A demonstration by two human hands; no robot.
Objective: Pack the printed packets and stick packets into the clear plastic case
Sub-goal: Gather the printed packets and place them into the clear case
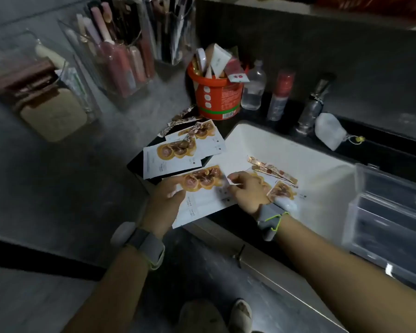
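Printed white flat packet with an orange-brown picture [203,186], held flat over the front edge of the dark desk [250,115], at the near left corner of the white sink [298,150]; left hand [165,203] gripping its left edge, thumb on the printed face; right hand [247,191] pinching its right edge with curled fingers, tips blurred. More printed white packets [175,153] fanned out just behind, overlapping one another on the desk; another printed packet [282,191] lying by the sink rim just beside the right wrist, partly hidden by that hand. Narrow gold-and-brown stick packets [273,170] lying crosswise just behind it; whether touching it, not clear; further stick packets [180,120] on the desk between the fanned packets and the orange plastic tub [216,97]. Clear plastic case [389,212] at the far right, beside the sink, well apart from both hands; contents not readable. Tub stuffed with upright sachets [220,61]; clear bottle [253,86], red-capped bottle [281,94] and dark metal tap [314,104] in a row to its right. Clear acrylic organisers [120,56] full of cosmetics at upper left. Grey bands [147,243] on both wrists.
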